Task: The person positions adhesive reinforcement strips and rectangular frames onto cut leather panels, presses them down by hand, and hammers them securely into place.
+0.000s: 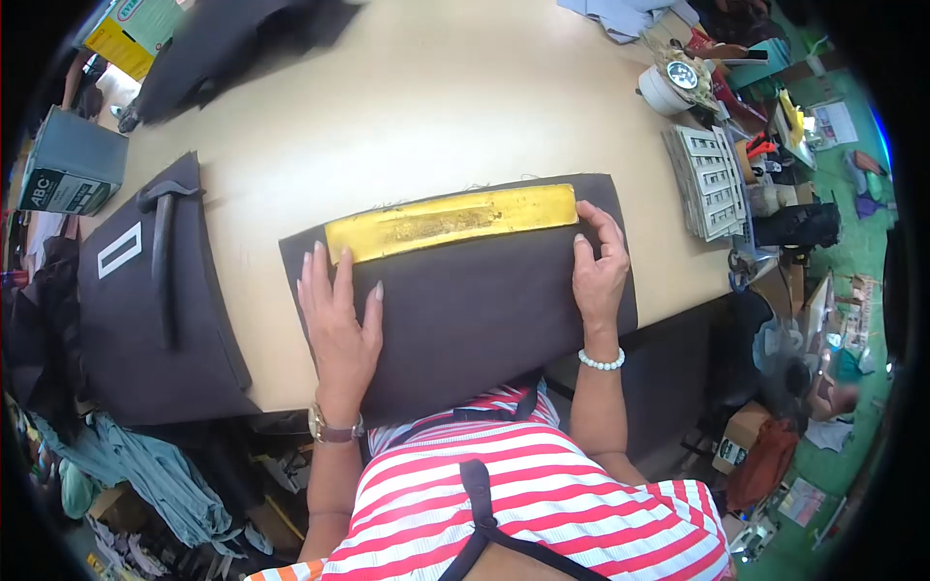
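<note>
A long yellow strip [533, 208], worn brown along its middle, lies across the upper edge of a dark cloth panel [475, 320] in front of me. My left hand [334, 320] rests flat on the cloth with fingers stretched out, the fingertips at the strip's left end. At the right end my right hand [603, 276] has bent fingers spread apart; its fingertips touch the strip's end and the thumb is by its lower edge. Loose threads stick out along the cloth's top edge.
To the left, a hammer [165, 257] and a white rectangular frame [119, 251] lie on stacked dark cloth [136, 358]. A metal tin [73, 160] stands behind them. At right are a stack of slotted templates [707, 184] and a white tub [664, 92].
</note>
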`<state>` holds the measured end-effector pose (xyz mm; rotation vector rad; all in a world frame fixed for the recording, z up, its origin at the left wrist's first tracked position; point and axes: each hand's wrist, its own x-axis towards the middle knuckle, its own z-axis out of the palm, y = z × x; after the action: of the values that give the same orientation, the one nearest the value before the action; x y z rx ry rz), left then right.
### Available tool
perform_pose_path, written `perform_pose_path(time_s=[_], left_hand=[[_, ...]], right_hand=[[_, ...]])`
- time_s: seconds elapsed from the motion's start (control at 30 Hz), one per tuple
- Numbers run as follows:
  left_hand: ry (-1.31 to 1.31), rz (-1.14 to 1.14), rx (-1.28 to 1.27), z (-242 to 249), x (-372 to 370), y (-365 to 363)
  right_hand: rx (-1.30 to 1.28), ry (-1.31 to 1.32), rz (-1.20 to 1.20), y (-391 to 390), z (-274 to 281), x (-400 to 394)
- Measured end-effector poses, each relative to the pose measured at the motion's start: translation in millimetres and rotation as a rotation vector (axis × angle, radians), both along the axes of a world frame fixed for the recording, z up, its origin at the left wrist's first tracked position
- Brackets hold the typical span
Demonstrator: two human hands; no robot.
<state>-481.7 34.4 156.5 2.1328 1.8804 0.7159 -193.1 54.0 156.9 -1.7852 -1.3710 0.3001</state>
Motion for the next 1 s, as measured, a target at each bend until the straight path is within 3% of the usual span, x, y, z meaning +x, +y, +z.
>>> perform_pose_path(time_s=[0.27,0.43,0.67,1.0], left_hand=[[-0.015,-0.019,-0.019,1.3,-2.6,-5.6],[0.029,0.039,-0.016,9.8,-2.2,-5.8],[-0.003,0.027,0.041,0.0,3.3,-6.9],[0.066,0.018,0.014,0.6,3.9,-6.6]], right_hand=[[-0.091,0.155,0.091,-1.7,7.0,11.8],[-0.022,-0.099,0.155,-2.8,1.6,13.5],[0.019,-0.052,0.112,-2.1,-1.5,12.1],[-0.018,-0.210,0.132,-2.5,-1.1,11.4]])
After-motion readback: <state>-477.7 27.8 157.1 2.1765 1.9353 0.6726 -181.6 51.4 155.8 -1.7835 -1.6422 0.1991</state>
